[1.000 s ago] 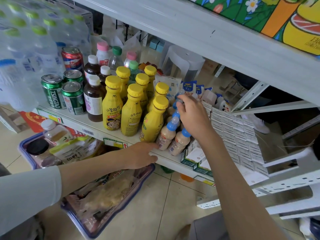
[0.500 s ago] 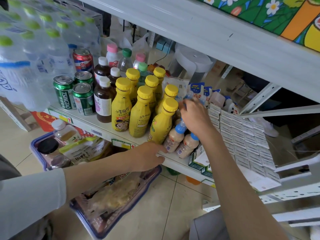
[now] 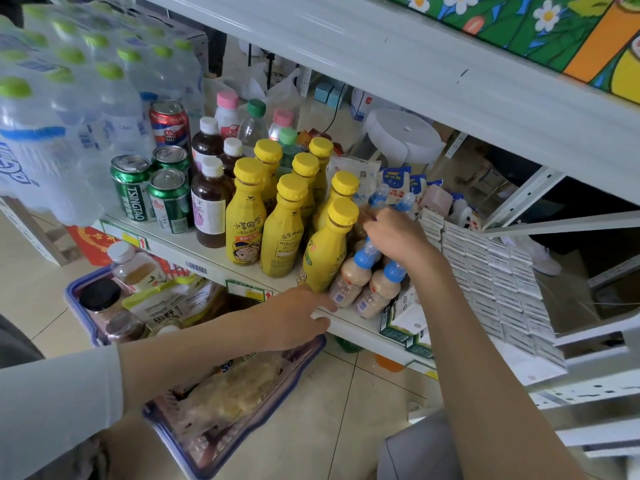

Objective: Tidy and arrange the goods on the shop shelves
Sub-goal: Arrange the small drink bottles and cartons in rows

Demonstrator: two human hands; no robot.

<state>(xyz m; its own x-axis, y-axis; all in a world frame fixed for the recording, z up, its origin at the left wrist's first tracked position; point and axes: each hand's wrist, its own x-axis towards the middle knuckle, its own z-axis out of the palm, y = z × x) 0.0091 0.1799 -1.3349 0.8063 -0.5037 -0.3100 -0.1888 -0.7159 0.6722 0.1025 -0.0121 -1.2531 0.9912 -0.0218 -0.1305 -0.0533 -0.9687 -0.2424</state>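
- The fingers (image 3: 373, 226) of the right hand (image 3: 398, 239) are curled down over the necks of the blue-capped milk-drink bottles (image 3: 349, 284) and grip the cluster from above.
- The left hand (image 3: 294, 318) holds nothing and its fingers are nearly straight. The forefinger tip touches the base of the front small bottle, and the thumb lies against the front edge of the shelf (image 3: 221, 258).
- Legible writing:
  - "TSINGTAO" on the green cans (image 3: 133, 197).
  - Chinese characters and a cartoon face on the front label of the yellow bottles (image 3: 244, 220).
  - "田野" on a pouch (image 3: 162, 306) in the blue-rimmed basket (image 3: 72, 299) on the floor.
- Counts:
  - Four blue caps are visible, two nearer than the right hand and two beyond it. Whether the palm hides more cannot be told.
  - Seven yellow bottles.
  - Three green cans.
  - One red can (image 3: 169, 124).
  - Three dark bottles with white caps (image 3: 209, 209).
- Position: the blue-capped milk-drink bottles stand at the front of the shelf, directly under the right-hand fingers. They touch the nearest yellow bottle on its right. The two front ones are tilted.
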